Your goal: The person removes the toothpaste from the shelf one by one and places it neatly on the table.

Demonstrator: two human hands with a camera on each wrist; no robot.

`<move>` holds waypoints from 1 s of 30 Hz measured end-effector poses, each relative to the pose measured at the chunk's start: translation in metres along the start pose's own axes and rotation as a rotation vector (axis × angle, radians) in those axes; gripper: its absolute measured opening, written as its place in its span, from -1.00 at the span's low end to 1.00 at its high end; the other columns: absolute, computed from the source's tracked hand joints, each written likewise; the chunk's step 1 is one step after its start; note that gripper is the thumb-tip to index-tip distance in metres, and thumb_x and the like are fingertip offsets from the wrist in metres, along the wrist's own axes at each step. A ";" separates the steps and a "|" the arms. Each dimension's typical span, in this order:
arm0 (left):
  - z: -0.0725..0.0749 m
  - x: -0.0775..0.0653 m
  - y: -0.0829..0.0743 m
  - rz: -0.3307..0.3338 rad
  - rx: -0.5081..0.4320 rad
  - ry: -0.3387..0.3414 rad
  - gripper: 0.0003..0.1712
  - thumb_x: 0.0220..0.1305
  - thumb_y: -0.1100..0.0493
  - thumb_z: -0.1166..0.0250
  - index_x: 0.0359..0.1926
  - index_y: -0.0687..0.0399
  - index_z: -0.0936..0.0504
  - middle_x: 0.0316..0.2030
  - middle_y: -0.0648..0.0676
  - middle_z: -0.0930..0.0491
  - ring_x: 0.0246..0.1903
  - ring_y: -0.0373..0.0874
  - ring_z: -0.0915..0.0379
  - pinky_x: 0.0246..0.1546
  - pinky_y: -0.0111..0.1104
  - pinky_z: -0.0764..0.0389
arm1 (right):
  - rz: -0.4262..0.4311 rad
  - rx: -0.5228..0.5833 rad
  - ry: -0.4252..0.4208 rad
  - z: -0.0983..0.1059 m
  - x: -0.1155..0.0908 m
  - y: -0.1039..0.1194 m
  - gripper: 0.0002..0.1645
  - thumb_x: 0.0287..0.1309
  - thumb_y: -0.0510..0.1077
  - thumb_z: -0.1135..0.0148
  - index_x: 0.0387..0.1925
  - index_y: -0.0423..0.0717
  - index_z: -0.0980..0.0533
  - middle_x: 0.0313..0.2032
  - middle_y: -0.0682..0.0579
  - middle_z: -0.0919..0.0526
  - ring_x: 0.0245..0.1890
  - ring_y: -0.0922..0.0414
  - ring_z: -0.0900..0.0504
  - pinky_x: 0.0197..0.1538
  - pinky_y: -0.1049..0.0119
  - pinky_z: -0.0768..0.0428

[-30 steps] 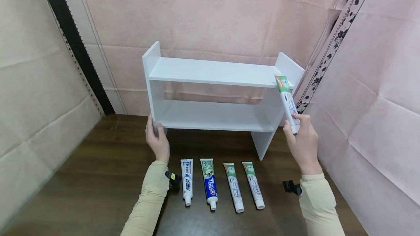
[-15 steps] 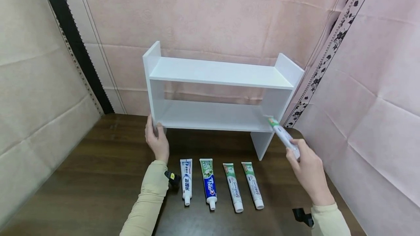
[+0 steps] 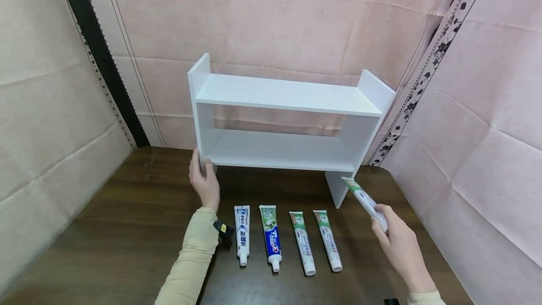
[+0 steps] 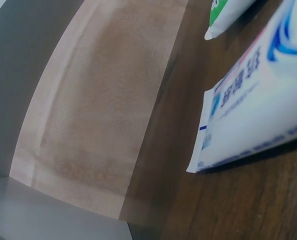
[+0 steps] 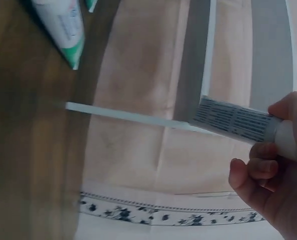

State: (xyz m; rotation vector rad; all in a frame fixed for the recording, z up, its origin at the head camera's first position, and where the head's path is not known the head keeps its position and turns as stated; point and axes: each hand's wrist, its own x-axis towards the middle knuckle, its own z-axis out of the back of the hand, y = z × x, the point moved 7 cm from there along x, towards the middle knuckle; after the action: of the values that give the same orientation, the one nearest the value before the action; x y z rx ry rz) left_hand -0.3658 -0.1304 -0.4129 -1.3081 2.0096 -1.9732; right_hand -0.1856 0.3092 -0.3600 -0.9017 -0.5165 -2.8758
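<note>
My left hand point(image 3: 205, 185) grips the lower left side panel of a white two-tier shelf point(image 3: 275, 149), thumb in front and fingers outside. In my right hand point(image 3: 400, 248), a green-and-white toothpaste tube point(image 3: 365, 201) is pinched at its cap end. Its flat green end points up and left, overlapping the shelf's right leg in the head view. The right wrist view shows printed text on the underside of this held tube point(image 5: 233, 120). On the table lie a blue-and-white tube point(image 3: 243, 232), a blue-and-green tube point(image 3: 271, 234) and two green-and-white tubes point(image 3: 302, 241), caps toward me.
The dark wooden table point(image 3: 127, 229) carries the shelf and the row of tubes. Pale cloth walls point(image 3: 288, 18) stand behind and on both sides, the right one point(image 3: 487, 131) close to my right hand. A black strip point(image 3: 101, 55) runs down the left corner.
My right hand has brought the toothpaste tube down from beside the upper shelf to beside the right leg, closer to me. My left hand stays on the side panel.
</note>
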 end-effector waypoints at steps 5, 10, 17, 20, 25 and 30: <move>-0.001 -0.001 0.000 -0.023 0.020 -0.006 -0.49 0.43 0.06 -0.05 0.36 -0.32 -0.36 0.26 0.03 -0.44 0.16 -0.06 -0.26 0.19 -0.02 -0.25 | 0.008 -0.045 0.149 -0.028 -0.019 -0.019 -0.66 0.21 -0.23 -0.18 0.03 -0.10 -0.44 -0.27 -0.06 -0.65 -0.41 0.13 -0.52 -0.41 0.14 -0.48; -0.001 -0.001 0.001 -0.027 0.032 -0.013 -0.49 0.42 0.10 -0.07 0.36 -0.26 -0.37 0.25 0.05 -0.44 0.16 -0.03 -0.26 0.17 0.01 -0.26 | -0.054 -0.069 0.381 -0.058 -0.036 -0.039 -0.60 0.20 -0.18 -0.21 0.09 -0.09 -0.47 -0.27 -0.03 -0.68 -0.50 0.20 -0.43 -0.46 0.25 -0.38; 0.001 -0.001 -0.013 -0.011 0.012 -0.032 -0.48 0.42 0.22 -0.05 0.37 -0.07 -0.36 0.22 0.16 -0.44 0.16 0.04 -0.25 0.21 0.02 -0.24 | -0.057 -0.063 0.477 -0.069 -0.039 -0.044 -0.55 0.12 -0.15 -0.30 0.08 -0.07 -0.51 -0.30 -0.03 -0.72 -0.51 0.19 -0.45 -0.48 0.22 -0.36; 0.002 -0.004 -0.027 -0.010 0.003 -0.030 -0.48 0.42 0.26 -0.03 0.37 0.02 -0.35 0.21 0.24 -0.43 0.16 0.08 -0.25 0.22 0.04 -0.25 | -0.074 -0.055 0.521 -0.074 -0.039 -0.045 -0.50 0.06 -0.16 -0.34 0.09 -0.12 -0.52 -0.29 -0.11 -0.72 -0.49 0.15 -0.47 -0.45 0.19 -0.40; 0.003 -0.008 -0.040 -0.011 -0.001 -0.022 -0.49 0.42 0.26 -0.02 0.37 0.04 -0.35 0.21 0.26 -0.42 0.16 0.09 -0.26 0.23 0.07 -0.28 | -0.121 -0.040 0.617 -0.084 -0.046 -0.050 -0.41 0.01 -0.13 -0.39 0.13 -0.15 -0.50 -0.24 -0.18 -0.72 -0.38 0.07 -0.60 -0.34 0.09 -0.52; 0.001 -0.008 -0.036 0.015 -0.010 -0.019 -0.48 0.43 0.22 -0.03 0.38 -0.03 -0.35 0.22 0.21 -0.42 0.18 0.03 -0.24 0.26 0.06 -0.25 | -0.132 -0.031 0.613 -0.088 -0.050 -0.053 -0.40 -0.01 -0.13 -0.41 0.13 -0.11 -0.49 -0.33 -0.12 -0.72 -0.47 0.13 -0.55 -0.40 0.14 -0.48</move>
State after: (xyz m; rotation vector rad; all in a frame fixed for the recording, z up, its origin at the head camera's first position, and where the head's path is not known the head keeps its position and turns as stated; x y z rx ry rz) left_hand -0.3412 -0.1213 -0.3870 -1.3052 2.0177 -1.9397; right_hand -0.2014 0.3277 -0.4709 0.0420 -0.4719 -3.0551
